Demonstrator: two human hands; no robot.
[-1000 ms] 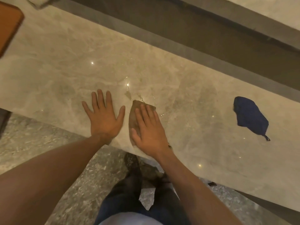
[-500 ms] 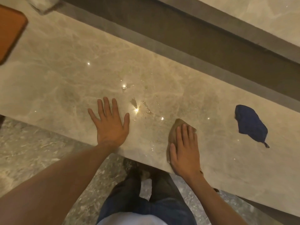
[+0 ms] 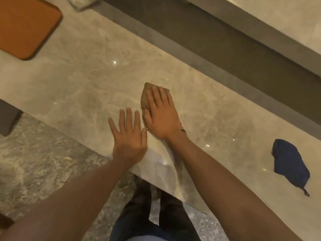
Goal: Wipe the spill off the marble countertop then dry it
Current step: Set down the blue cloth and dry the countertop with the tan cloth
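Brown cloth (image 3: 145, 98) back left, marble countertop (image 3: 83, 80).

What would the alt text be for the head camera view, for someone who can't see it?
A person's right hand presses a brown cloth flat on a marble countertop, the left hand flat beside it. A blue cloth lies to the right, an orange tray at far left.

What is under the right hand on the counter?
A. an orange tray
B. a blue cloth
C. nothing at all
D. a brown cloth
D. The right hand lies flat on a brown cloth on the marble countertop; the blue cloth sits untouched far off to its right.
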